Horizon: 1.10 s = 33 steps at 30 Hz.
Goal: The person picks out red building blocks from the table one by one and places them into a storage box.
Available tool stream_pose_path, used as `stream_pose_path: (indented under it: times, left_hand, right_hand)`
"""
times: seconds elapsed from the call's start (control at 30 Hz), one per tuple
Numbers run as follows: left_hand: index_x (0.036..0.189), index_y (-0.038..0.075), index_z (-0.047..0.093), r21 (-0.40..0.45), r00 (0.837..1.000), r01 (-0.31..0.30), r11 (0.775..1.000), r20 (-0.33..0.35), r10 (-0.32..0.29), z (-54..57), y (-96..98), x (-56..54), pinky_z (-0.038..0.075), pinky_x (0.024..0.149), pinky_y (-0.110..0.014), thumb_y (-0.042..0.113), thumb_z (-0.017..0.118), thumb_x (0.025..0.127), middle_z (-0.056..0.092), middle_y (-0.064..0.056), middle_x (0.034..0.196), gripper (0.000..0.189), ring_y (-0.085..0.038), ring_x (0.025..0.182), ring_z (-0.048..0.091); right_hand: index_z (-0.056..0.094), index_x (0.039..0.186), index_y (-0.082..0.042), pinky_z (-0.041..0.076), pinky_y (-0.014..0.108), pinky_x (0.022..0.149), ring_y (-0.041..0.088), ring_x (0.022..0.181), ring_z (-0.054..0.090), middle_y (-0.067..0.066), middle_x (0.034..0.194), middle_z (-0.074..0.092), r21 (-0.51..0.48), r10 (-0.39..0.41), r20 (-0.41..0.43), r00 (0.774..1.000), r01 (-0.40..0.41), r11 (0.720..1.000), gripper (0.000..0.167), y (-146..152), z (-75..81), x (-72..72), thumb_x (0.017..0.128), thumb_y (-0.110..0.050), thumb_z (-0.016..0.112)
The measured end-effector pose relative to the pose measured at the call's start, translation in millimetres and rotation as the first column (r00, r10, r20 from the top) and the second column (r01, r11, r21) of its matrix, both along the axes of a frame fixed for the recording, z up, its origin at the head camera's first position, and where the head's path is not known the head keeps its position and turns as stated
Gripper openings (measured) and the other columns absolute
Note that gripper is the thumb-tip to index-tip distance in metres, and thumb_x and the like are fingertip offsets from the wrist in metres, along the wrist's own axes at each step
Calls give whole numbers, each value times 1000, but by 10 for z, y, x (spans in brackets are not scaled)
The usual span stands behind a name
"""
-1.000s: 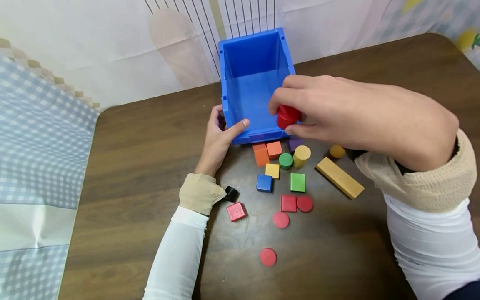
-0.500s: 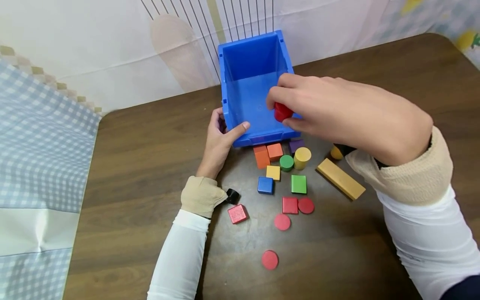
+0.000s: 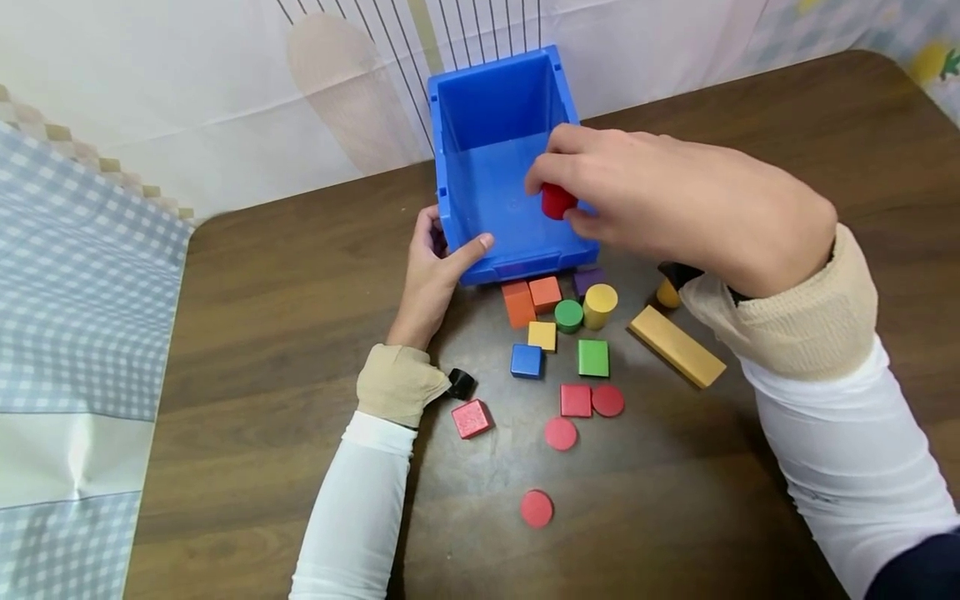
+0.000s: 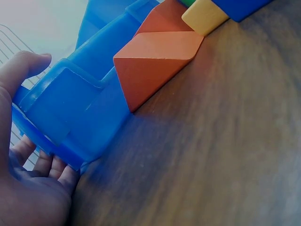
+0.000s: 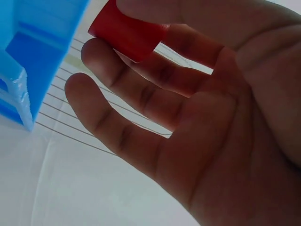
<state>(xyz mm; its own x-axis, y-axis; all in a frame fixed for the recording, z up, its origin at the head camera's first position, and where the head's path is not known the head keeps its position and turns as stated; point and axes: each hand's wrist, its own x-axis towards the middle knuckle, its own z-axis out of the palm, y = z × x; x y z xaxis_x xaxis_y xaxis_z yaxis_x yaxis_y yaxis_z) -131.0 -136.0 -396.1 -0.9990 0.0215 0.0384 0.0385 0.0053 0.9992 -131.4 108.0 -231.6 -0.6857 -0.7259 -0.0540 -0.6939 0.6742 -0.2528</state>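
Note:
In the head view my right hand (image 3: pixel 675 196) pinches a red cylinder (image 3: pixel 557 202) between thumb and fingers, over the right side of the blue bin (image 3: pixel 517 265). The right wrist view shows the red cylinder (image 5: pixel 129 35) under the thumb, with two lower fingers spread away from it. My left hand (image 3: pixel 427 279) grips the bin's front left corner, its thumb over the rim. From the left wrist, the fingers curl at the outside of the bin wall (image 4: pixel 89 113). Two orange blocks (image 3: pixel 519 303) stand against the bin's front.
Before the bin lie a green cylinder (image 3: pixel 568 315), yellow cylinder (image 3: pixel 600 306), yellow block (image 3: pixel 542 336), blue block (image 3: pixel 526 360) and green block (image 3: pixel 592 357). Nearer are red discs (image 3: pixel 536 508) and red blocks (image 3: pixel 471 419). A long wooden block (image 3: pixel 677 346) lies right. A patterned cloth hangs behind.
My right hand has moved a little left and toward the back with the red cylinder, further over the bin. My left hand keeps its grip on the corner. The blocks stay where they were.

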Motion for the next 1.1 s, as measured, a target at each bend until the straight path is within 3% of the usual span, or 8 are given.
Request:
stream_pose_path:
  times: [0.3,0.63,0.9,1.1]
  left_hand:
    - [145,5,45,-7,1000,-3,1000,21,3,34,-3,18,48,113,-46,22,79,93,54,-17,147,65,-28,133,55]
    - [146,5,45,-1,1000,5,1000,19,-5,28,20,-5,49,112,-45,22,79,92,54,-16,145,66,-28,132,56]
    - [145,7,45,-21,999,5,1000,34,-4,0,4,23,49,112,-46,25,79,92,54,-15,146,66,-27,132,55]
    - [145,9,46,-24,1000,0,1000,24,1,18,-3,3,49,112,-48,25,79,92,54,-15,146,64,-28,133,56]
  right_hand:
    - [57,147,-1,59,55,89,42,109,60,24,130,58,76,-20,69,997,15,997,46,-65,-24,-106,102,-6,66]
    - [56,147,0,58,57,93,43,113,60,25,131,58,116,-48,97,994,36,993,48,-75,-56,-185,102,-9,69]
    - [58,143,0,57,56,95,42,114,60,24,130,59,114,-64,131,989,49,992,44,-80,-127,-239,102,-10,69]
    - [58,142,-2,59,56,92,41,112,63,23,128,62,81,-60,96,994,52,995,43,-98,-147,-256,102,-13,70]
